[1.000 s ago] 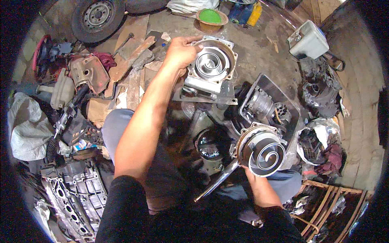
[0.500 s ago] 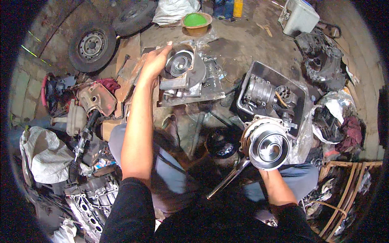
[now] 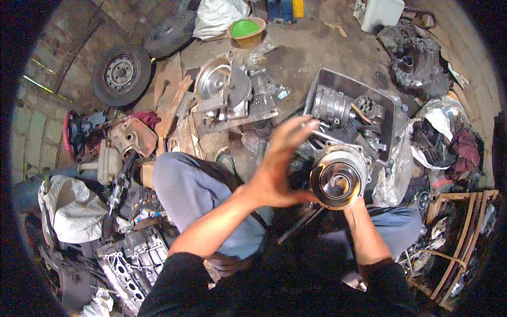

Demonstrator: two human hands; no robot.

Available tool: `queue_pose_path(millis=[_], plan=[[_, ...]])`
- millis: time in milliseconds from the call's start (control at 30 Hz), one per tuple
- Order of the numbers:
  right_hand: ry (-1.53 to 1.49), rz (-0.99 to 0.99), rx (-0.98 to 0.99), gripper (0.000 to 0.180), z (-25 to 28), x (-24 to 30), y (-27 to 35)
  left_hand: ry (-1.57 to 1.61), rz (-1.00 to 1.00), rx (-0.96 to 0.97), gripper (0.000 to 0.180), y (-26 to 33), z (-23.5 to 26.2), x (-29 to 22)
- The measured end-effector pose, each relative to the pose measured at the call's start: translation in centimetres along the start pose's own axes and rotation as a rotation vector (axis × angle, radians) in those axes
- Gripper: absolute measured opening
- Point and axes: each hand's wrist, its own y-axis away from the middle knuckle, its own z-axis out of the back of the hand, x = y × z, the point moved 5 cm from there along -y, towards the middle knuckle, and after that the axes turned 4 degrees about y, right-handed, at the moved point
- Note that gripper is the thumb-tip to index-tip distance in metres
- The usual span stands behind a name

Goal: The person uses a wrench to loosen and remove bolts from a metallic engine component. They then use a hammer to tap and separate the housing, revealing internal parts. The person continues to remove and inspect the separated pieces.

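Observation:
My right hand (image 3: 358, 210), mostly hidden beneath, grips a round metal scroll housing (image 3: 338, 182) with a bolted flange and a shiny spiral facing up. Just left of it, my left hand (image 3: 280, 171) is blurred by motion, thumb and fingers spread wide, its thumb close to the housing's rim; whether they touch I cannot tell. A second housing with a spiral inside (image 3: 216, 79) stands farther off on a metal plate (image 3: 240, 122). Beyond my right hand, a dark tray (image 3: 385, 87) contains a cylindrical compressor (image 3: 331, 105) and other metal parts.
A wheel (image 3: 121, 75) leans at the back left. A bowl with a green basin (image 3: 246, 30) is at the back. A white sack (image 3: 74, 208) and an engine cylinder head (image 3: 129, 269) lie at my left. At the right are a large casting (image 3: 414, 58) and a wooden frame (image 3: 462, 243).
My left hand has let go of the housing on the plate and swung right and nearer, beside the scroll housing. My right hand has shifted that housing slightly left.

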Motion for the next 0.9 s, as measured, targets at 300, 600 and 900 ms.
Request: queue_pose_path(millis=[300, 600, 900], plan=[[-0.143, -0.004, 0.056, 0.051, -2.7, 0.3, 3.6, -0.005, 0.200, -0.026, 0.120, 3.5, -7.9, 0.8], [0.064, -0.065, -0.152, 0.065, -1.1, -0.2, 4.0, -0.034, 0.416, 0.040, 0.111, 3.7, -8.5, 0.9], [0.102, -0.112, -0.354, 0.048, 1.4, -0.7, 3.6, 0.080, 0.478, -0.145, 0.089, 4.6, -7.8, 3.9]])
